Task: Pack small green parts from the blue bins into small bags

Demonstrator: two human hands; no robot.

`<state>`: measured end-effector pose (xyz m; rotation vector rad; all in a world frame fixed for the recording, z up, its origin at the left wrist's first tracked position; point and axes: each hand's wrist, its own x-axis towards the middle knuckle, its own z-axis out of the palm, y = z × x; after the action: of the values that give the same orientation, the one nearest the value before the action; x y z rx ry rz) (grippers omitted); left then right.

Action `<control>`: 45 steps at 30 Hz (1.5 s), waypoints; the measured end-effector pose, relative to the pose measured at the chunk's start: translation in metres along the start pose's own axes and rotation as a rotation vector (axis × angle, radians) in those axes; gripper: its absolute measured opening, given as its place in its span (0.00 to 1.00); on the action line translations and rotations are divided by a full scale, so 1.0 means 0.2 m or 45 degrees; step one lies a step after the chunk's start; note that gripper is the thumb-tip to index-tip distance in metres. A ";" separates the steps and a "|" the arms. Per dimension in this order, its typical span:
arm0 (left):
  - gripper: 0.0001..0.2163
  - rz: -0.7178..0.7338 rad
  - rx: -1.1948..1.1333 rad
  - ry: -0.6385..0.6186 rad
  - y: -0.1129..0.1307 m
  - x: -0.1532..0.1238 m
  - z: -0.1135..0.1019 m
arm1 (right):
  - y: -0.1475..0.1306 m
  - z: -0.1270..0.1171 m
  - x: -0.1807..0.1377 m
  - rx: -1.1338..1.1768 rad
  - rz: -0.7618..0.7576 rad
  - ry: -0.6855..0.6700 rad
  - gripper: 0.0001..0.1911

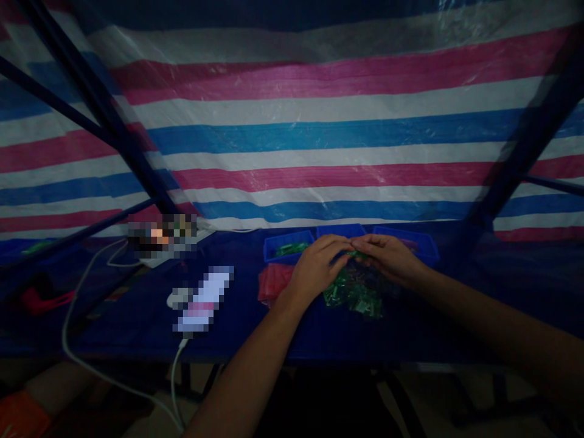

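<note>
My left hand (pixel 322 261) and my right hand (pixel 385 255) meet above the table, their fingertips pinched together around a small green piece (pixel 358 254). Its exact kind is too dark and small to make out. Right below them lies a loose pile of small green pieces (pixel 358 298), shiny like clear plastic wrapping. Beside my left wrist is a red plastic bag or stack of bags (pixel 274 283). Behind the hands stand three blue trays: the left tray (pixel 269 252) holds green pieces, the middle tray (pixel 340 231) is mostly hidden, and the right tray (pixel 429 246) has something reddish in it.
A phone (pixel 205 298), blurred out, lies on the blue table (pixel 146 328) with a white cable (pixel 176 365) plugged in. Near it are a round white object (pixel 177 298) and a pixelated cluster (pixel 162 237). Dark metal posts (pixel 524 158) and a striped sheet (pixel 319 134) stand behind.
</note>
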<state>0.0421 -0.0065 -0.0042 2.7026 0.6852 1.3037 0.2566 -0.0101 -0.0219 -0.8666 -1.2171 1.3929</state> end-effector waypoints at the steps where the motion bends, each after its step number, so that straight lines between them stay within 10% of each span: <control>1: 0.08 -0.033 0.003 0.005 0.00 0.00 0.00 | 0.00 0.00 0.00 -0.011 0.021 -0.020 0.17; 10: 0.14 -0.334 -0.139 0.118 0.01 0.01 0.00 | -0.01 0.01 -0.02 -0.326 -0.119 -0.037 0.19; 26: 0.22 0.022 0.011 -0.128 0.01 0.01 -0.03 | -0.02 -0.01 -0.02 0.094 0.096 -0.062 0.32; 32: 0.08 -0.110 0.024 -0.036 0.01 0.01 -0.02 | 0.00 0.00 -0.01 0.060 0.162 -0.082 0.23; 45: 0.20 -0.293 -0.174 0.056 0.06 0.02 -0.02 | -0.01 0.01 -0.02 -0.270 -0.195 0.002 0.17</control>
<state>0.0464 -0.0150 0.0038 2.4123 0.8491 1.3041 0.2565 -0.0135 -0.0211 -0.8987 -1.4180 1.1553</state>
